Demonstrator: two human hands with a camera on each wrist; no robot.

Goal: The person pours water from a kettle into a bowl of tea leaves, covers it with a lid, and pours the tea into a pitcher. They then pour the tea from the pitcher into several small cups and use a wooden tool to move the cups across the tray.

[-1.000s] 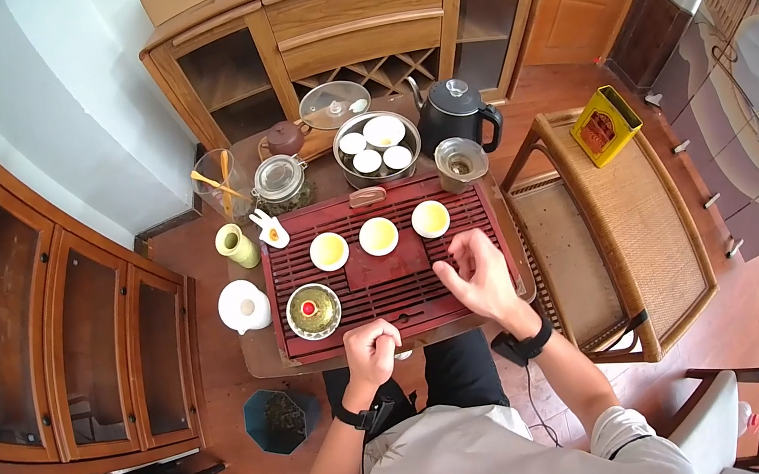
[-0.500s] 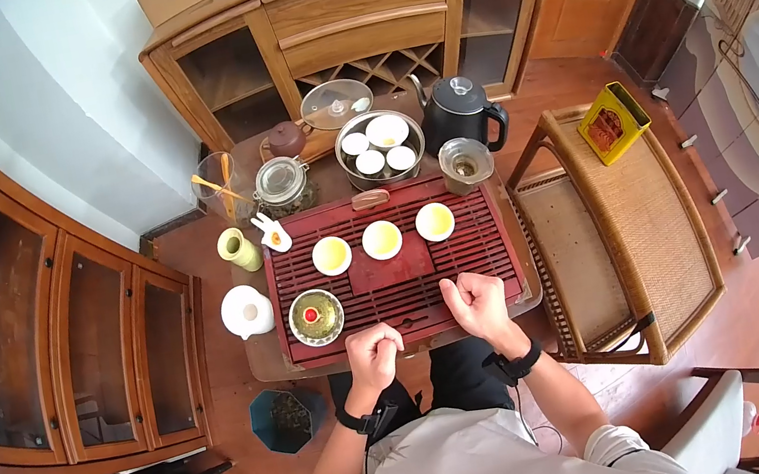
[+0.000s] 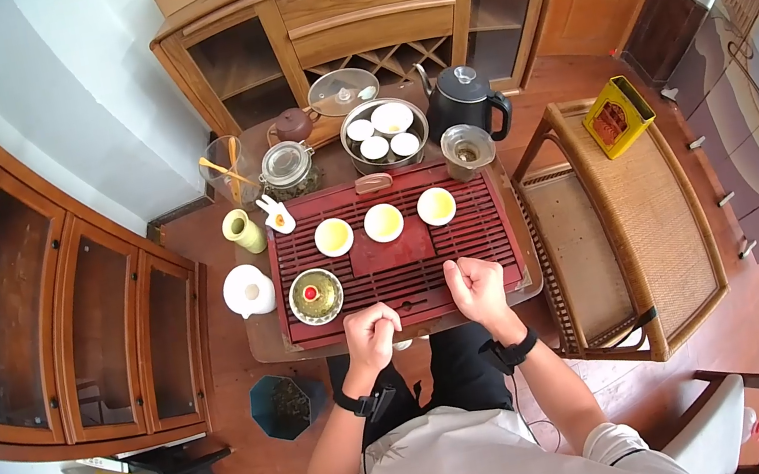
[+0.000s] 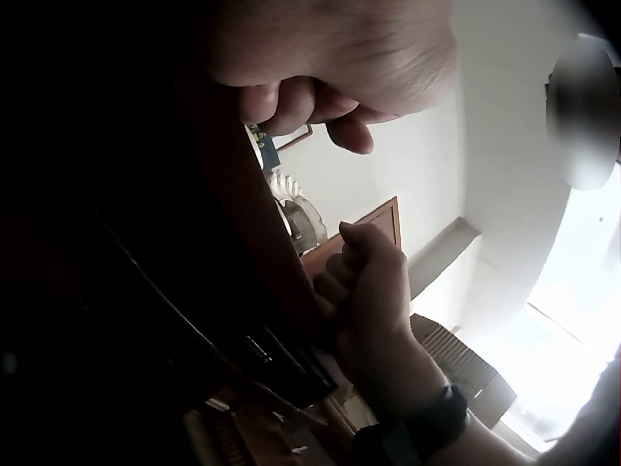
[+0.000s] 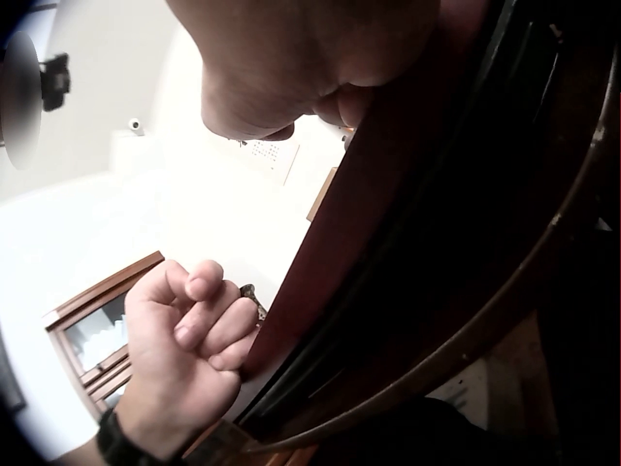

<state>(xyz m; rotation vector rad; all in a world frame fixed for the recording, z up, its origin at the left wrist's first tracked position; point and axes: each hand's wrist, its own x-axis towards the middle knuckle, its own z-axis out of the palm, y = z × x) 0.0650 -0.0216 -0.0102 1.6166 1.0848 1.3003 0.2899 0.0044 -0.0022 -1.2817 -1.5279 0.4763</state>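
Observation:
Both hands are curled into loose fists with nothing in them, at the front edge of a dark red slatted tea tray. My left hand is close in front of a patterned lidded bowl with a red knob. Over the tray's front right part is my right hand, its thumb side up. Three white cups of yellow tea, the left cup, middle cup and right cup, stand in a row beyond the hands. In the right wrist view, the left hand's fingers fold toward the palm.
A white pot and green vase stand left of the tray. Behind it are a glass jar, a steel pot of white cups, a strainer cup and a black kettle. A rattan stand is at right.
My right hand has drawn back toward the tray's front edge and its fingers have curled in. The left hand stays much the same. The head view has shifted slightly.

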